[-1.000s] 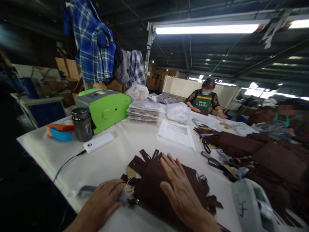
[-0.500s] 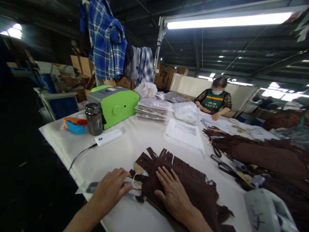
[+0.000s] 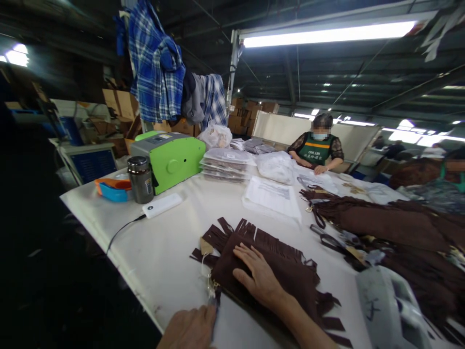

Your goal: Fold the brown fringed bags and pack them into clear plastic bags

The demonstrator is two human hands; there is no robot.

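A dark brown fringed bag [image 3: 276, 271] lies flat on the white table. My right hand [image 3: 259, 278] rests palm down on it with the fingers stretched out, holding nothing. At the bottom edge of the head view, my left hand [image 3: 191, 327] is closed round a dark wrist strap [image 3: 217, 296] at the bag's near left corner. The fingertips are partly hidden, and some clear plastic shows by the strap. A tan paper tag [image 3: 206, 246] on a white string lies at the bag's left end, touching the fringe.
A grey tape dispenser [image 3: 387, 308] stands right of the bag, with more brown fringed bags [image 3: 381, 220] beyond. Behind are plastic-wrapped packs [image 3: 227, 167], a green machine [image 3: 178, 162], a flask [image 3: 140, 180] and a corded white power bank [image 3: 162, 205]. A co-worker [image 3: 317, 145] sits across the table.
My left hand has moved down and towards me, swinging the strap from the left to the bag's near side. My right hand stays flat on the bag. The view has shifted slightly.
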